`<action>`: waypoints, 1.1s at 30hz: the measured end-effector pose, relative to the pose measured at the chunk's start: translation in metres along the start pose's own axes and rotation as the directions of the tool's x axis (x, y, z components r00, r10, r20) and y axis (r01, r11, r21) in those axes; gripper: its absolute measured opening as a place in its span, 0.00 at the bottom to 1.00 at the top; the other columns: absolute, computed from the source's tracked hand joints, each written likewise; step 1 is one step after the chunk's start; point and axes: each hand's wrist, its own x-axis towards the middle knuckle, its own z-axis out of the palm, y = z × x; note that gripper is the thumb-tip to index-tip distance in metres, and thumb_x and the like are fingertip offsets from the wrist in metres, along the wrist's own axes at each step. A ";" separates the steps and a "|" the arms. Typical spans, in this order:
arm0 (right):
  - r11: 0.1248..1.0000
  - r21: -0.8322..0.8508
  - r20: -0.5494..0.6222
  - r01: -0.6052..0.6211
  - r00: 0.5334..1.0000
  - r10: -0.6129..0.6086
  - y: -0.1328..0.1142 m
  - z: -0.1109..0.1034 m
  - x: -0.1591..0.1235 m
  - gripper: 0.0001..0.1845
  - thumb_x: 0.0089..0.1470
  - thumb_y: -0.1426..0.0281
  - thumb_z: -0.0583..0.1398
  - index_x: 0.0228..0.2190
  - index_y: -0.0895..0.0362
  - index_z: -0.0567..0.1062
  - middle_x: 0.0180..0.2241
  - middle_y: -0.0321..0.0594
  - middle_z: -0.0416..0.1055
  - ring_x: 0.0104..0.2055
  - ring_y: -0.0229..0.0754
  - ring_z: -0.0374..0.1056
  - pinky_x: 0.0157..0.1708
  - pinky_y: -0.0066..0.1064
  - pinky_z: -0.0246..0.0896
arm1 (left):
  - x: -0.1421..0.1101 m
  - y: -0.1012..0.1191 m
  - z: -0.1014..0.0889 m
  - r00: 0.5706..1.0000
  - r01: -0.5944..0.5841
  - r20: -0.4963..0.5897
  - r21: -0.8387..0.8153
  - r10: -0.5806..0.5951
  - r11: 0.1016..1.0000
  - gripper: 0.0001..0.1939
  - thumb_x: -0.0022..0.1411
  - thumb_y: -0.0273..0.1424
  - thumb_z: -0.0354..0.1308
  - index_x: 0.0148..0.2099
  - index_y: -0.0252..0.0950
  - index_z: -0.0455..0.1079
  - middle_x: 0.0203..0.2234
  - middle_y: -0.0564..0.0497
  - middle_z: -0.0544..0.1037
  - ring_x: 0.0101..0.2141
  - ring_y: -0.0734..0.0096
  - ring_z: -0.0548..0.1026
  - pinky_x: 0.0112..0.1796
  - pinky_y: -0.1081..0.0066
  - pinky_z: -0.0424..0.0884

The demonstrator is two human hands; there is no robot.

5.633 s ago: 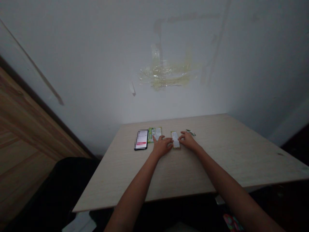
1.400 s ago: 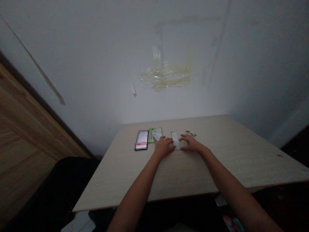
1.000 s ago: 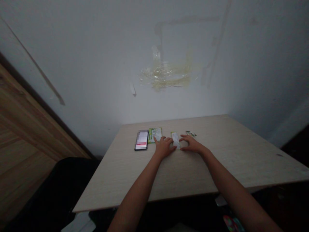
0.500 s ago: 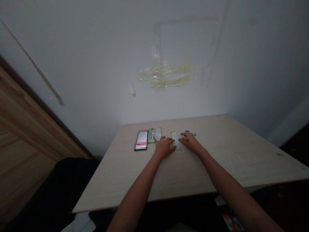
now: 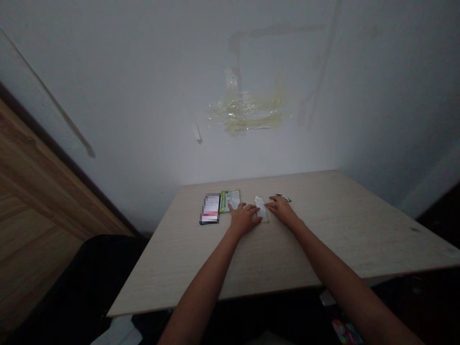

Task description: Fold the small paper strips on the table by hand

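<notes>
A narrow white printed packet or folded sheet point(image 5: 261, 213) with yellow-green edging lies flat on the table between my hands. My left hand point(image 5: 243, 221) rests at its left side, fingers spread and fingertips on the left edge. From the other side, my right hand point(image 5: 283, 210) reaches in with its fingers stretched out, their tips at the right edge. Its top end looks white and slightly turned over. Just left of my left hand lies a green-and-white printed packet point(image 5: 230, 199), partly under that hand's thumb. Behind my right hand a small green-and-white piece point(image 5: 286, 197) is partly hidden.
A phone point(image 5: 210, 209) with a blurred screen lies at the left, beside the green packet. The pale wooden table point(image 5: 323, 249) meets a wall point(image 5: 151, 96) bearing peeling clear tape point(image 5: 247, 112). A dark chair-like shape point(image 5: 104, 268) is at the left.
The top end of the narrow packet has changed from a flat green edge to a whiter, turned-over look. My right hand has shifted slightly left; my left hand has stayed put.
</notes>
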 end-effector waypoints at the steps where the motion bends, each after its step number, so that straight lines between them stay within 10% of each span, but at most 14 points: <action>1: 1.000 -0.007 0.004 -0.009 1.000 0.009 -0.001 0.000 0.000 0.14 0.62 0.67 0.58 0.45 0.53 0.82 0.55 0.51 0.71 0.57 0.52 0.64 0.60 0.44 0.55 | 0.000 0.000 -0.001 1.000 -0.001 0.005 -0.003 0.001 1.000 0.22 0.63 0.51 0.52 0.58 0.59 0.68 0.57 0.55 0.73 0.60 0.47 0.60 0.56 0.21 0.31; 33: 0.967 -0.242 -0.026 -0.074 0.997 0.070 -0.022 0.003 0.005 0.20 0.62 0.68 0.54 0.54 0.50 0.74 0.53 0.51 0.68 0.53 0.53 0.60 0.53 0.42 0.56 | 0.000 0.003 -0.004 1.000 0.010 0.029 -0.014 -0.010 1.000 0.23 0.63 0.51 0.53 0.59 0.58 0.67 0.58 0.55 0.72 0.60 0.48 0.60 0.56 0.22 0.32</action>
